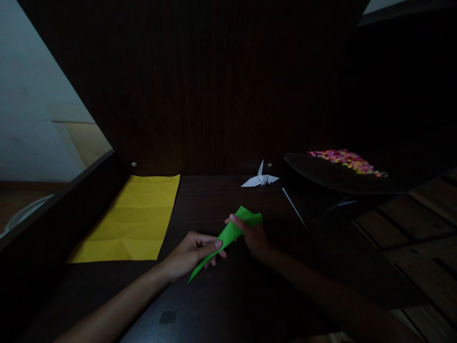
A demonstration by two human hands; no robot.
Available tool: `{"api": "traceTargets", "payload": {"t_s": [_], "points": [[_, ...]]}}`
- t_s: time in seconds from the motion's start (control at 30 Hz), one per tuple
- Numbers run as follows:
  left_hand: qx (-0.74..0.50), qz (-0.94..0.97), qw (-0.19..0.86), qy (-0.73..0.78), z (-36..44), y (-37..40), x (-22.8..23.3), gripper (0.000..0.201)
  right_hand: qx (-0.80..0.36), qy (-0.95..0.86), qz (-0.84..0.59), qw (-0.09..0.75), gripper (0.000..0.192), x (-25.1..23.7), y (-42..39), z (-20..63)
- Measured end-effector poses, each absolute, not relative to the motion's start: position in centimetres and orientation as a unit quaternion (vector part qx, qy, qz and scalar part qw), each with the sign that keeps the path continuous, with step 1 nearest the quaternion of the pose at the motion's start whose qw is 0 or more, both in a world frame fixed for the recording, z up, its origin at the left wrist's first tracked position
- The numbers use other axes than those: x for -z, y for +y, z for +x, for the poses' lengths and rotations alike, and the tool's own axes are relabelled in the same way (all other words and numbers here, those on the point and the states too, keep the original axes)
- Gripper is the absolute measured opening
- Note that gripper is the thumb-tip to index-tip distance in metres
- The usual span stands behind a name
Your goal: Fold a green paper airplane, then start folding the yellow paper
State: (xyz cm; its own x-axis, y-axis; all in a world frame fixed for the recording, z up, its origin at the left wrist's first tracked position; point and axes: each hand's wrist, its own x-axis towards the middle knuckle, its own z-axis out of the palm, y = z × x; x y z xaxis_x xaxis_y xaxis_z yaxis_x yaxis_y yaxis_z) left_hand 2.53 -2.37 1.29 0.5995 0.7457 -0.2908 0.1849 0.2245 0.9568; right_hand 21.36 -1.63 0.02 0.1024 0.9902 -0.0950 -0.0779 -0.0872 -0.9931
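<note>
Paper (233, 232): green, folded into a long narrow form, a little below and right of the centre of the frame; it slants from a broad, uneven end at upper right to a sharp tip at lower left, and you hold it in both hands. Whether the tip touches the table cannot be told.
Left hand (189, 253): partly closed around the paper's middle, your thumb pressed flat on the upper face and your fingers curled underneath.
Right hand (256, 240): in deep shadow, partly closed on the broad end, one digit lying over the green face; how the other fingers bend, you cannot tell.
Table (205, 200): dark brown, under your hands, with a squarish darker patch near the bottom edge of the frame.
White paper bird (262, 180): above your right hand, near the table's back edge, one point standing up and others spread sideways.
Yellow sheet (132, 220): flat at left of centre, well apart from your left hand, crossed by creases.
Pale strip (293, 206): thin, slanting, right of the bird.
Dark panel (210, 85): upright behind the table, filling the upper middle.
Shelf (321, 177): right side, dark, bearing small bright pieces (348, 158) in pink, red and yellow.
Wall (28, 85): pale, upper left.
</note>
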Motion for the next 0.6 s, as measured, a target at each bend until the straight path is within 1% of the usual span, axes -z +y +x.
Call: {"api": "traceTargets", "payload": {"t_s": [0.17,0.37,0.47,0.6], "points": [[-0.211,0.595,0.671,0.389,2.4,-2.3,-0.9,0.041,-0.502,-0.434,-0.531,0.527,0.034,0.2,-1.7,21.4],[-0.207,0.555,0.712,0.377,2.3,-2.5,-0.7,0.037,-0.51,-0.446,-0.508,0.533,0.033,1.4,-1.7,21.6],[-0.215,0.528,0.734,0.37,2.6,-2.7,-0.9,0.036,-0.517,-0.456,-0.498,0.526,0.033,1.5,-1.9,21.5],[-0.238,0.519,0.739,0.358,3.1,-2.9,-0.9,0.039,-0.524,-0.476,-0.492,0.507,0.035,0.9,-2.4,21.1]]}}
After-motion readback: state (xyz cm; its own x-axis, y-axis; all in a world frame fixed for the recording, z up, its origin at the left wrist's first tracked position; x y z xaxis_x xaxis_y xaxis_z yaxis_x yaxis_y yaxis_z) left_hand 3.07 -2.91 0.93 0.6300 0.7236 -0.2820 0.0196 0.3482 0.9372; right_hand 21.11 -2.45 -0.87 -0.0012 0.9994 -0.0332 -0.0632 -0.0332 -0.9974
